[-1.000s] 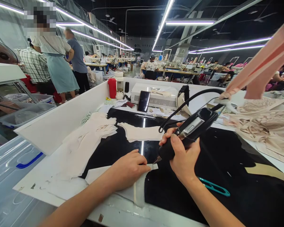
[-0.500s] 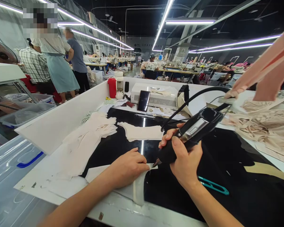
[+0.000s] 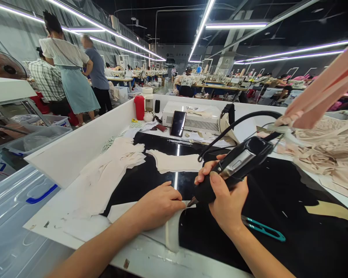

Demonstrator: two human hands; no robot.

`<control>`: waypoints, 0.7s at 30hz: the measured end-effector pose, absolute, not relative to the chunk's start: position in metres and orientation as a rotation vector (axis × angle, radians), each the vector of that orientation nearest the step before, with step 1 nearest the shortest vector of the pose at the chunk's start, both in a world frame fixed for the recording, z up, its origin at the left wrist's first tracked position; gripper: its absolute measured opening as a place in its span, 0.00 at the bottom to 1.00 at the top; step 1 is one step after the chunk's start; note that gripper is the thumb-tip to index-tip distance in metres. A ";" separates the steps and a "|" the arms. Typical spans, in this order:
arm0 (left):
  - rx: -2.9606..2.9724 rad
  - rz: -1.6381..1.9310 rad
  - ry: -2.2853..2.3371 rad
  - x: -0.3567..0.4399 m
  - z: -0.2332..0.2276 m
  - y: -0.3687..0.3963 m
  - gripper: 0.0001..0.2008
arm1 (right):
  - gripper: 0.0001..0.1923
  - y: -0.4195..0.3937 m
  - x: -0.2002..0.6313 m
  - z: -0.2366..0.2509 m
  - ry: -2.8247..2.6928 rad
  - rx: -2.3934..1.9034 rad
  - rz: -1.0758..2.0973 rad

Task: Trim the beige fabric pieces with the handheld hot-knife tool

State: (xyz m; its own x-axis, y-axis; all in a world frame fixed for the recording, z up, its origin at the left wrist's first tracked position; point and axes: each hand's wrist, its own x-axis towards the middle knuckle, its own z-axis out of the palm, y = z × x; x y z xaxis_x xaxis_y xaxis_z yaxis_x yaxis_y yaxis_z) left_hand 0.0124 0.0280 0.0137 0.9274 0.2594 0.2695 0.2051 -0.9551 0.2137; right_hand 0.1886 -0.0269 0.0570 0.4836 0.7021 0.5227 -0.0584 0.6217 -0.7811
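Note:
My right hand [image 3: 227,197] grips a black corded handheld cutter [image 3: 234,162] with a metal strip along its body. Its pointed metal tip [image 3: 192,201] slants down to the left, at the edge of a pale fabric piece [image 3: 174,227]. Resting on that piece, my left hand [image 3: 159,206] has its thumb and fingers drawn together at the edge, close beside the tip. What lies beneath the left palm is hidden. Teal-handled thread snips [image 3: 265,229] lie to the right of my right hand. Beyond my hands is another cream fabric piece [image 3: 176,161] on the black board [image 3: 203,235].
Stacked pale fabric pieces [image 3: 110,170] lie on the left. A phone [image 3: 178,123] leans on a white box [image 3: 203,116] behind, near a red cup [image 3: 139,107]. The cutter's cable [image 3: 234,123] arcs toward hanging pink fabric [image 3: 321,96]. People [image 3: 71,73] stand beyond the left partition [image 3: 84,141].
The view has shifted slightly, so the scene sits a little further right. Both hands and the cutter hold almost the same place at the fabric's edge.

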 end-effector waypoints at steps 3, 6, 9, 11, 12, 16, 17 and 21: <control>2.901 0.461 0.350 0.013 0.014 0.028 0.12 | 0.14 -0.028 0.189 0.058 -0.976 -0.804 0.525; 2.895 0.450 0.349 0.013 0.014 0.029 0.12 | 0.15 -0.028 0.192 0.061 -0.966 -0.822 0.508; 2.896 0.436 0.348 0.013 0.013 0.030 0.12 | 0.17 -0.029 0.197 0.064 -0.926 -0.817 0.460; 2.898 0.450 0.342 0.012 0.013 0.030 0.12 | 0.18 -0.029 0.200 0.064 -0.912 -0.820 0.455; 2.899 0.460 0.339 0.012 0.012 0.030 0.12 | 0.18 -0.030 0.200 0.064 -0.908 -0.826 0.457; 2.904 0.471 0.339 0.012 0.012 0.030 0.12 | 0.18 -0.031 0.199 0.062 -0.903 -0.837 0.458; 2.903 0.469 0.341 0.012 0.013 0.030 0.12 | 0.18 -0.031 0.198 0.062 -0.905 -0.835 0.456; 2.902 0.468 0.349 0.013 0.012 0.030 0.11 | 0.16 -0.031 0.197 0.060 -0.921 -0.857 0.445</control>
State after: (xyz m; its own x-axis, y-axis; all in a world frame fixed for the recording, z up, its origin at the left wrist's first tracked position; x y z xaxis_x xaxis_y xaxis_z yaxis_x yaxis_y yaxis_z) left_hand 0.0130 0.0296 0.0124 0.9229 0.2577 0.2861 0.2007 -0.9560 0.2138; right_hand 0.1968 -0.0305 0.0602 0.5501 0.6636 0.5070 0.0150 0.5991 -0.8005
